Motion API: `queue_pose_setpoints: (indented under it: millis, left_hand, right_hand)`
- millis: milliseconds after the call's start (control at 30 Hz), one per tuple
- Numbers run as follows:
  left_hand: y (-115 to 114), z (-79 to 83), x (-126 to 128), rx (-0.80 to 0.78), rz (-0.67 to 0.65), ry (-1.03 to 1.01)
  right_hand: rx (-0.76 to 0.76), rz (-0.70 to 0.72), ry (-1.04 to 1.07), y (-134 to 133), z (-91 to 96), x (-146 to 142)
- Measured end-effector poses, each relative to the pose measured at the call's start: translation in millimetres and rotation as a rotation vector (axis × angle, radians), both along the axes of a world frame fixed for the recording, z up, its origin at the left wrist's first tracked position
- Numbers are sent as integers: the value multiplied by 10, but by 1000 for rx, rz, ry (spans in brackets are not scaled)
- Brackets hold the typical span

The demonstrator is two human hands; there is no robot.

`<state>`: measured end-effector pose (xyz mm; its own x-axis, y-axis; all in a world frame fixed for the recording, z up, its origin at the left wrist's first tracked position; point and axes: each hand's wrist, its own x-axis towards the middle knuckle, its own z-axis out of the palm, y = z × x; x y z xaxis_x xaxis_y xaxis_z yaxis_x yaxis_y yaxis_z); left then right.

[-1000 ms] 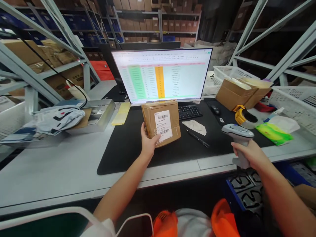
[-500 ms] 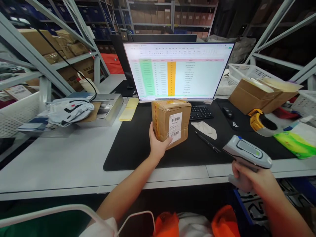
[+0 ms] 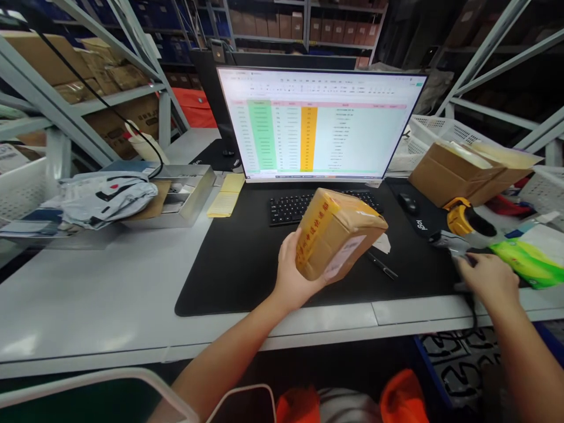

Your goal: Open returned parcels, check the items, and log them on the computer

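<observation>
My left hand (image 3: pixel 295 273) is wrapped round the lower left side of a small cardboard box (image 3: pixel 328 235), held tilted above the black desk mat (image 3: pixel 233 264). Yellow printed tape runs down the box's left side. Its white label (image 3: pixel 346 257) faces down to the right. On the right, my right hand (image 3: pixel 489 279) has its fingers curled at the handle of a grey barcode scanner (image 3: pixel 452 241), which is low at the mat and partly hidden by the hand. A pen (image 3: pixel 382 265) and a crumpled white paper (image 3: pixel 383 242) lie between the box and the scanner.
A monitor (image 3: pixel 343 135) stands behind a black keyboard (image 3: pixel 286 208). A mouse (image 3: pixel 408 202), a yellow tape dispenser (image 3: pixel 458 211), a green packet (image 3: pixel 529 261) and an open carton (image 3: pixel 449 173) are at right. Yellow slips (image 3: pixel 227 197) and plastic-wrapped parcels (image 3: pixel 106 194) lie at left.
My left hand has tipped the box and moved it slightly right, turning its label downward. My right hand has brought the scanner from in front of the desk edge forward and down to the mat.
</observation>
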<state>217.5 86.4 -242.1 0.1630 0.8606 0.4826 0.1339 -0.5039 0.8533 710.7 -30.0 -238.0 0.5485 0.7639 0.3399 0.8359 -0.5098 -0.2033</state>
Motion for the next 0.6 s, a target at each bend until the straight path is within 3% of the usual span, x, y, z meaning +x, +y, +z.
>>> queue_pose_setpoints:
  millis: [67, 100, 200, 267, 400, 600]
  left_hand:
    - [-61, 45, 7, 89, -23, 81]
    - [-76, 67, 2, 141, -50, 114]
    - [-65, 138, -36, 329, -179, 195]
    - [-40, 188, -67, 451, -269, 237]
    - [-51, 254, -109, 634, -396, 301]
    - [-152, 263, -107, 724, -443, 373]
  right_hand:
    - [-39, 63, -78, 172, 44, -323]
    - [-33, 191, -55, 328, 79, -522]
    - [-75, 539, 140, 982, 163, -1082]
    - [-90, 638, 183, 1429, 167, -1341]
    - [-87, 621, 71, 1973, 40, -1616]
    - [-83, 468, -143, 2080, -201, -1724]
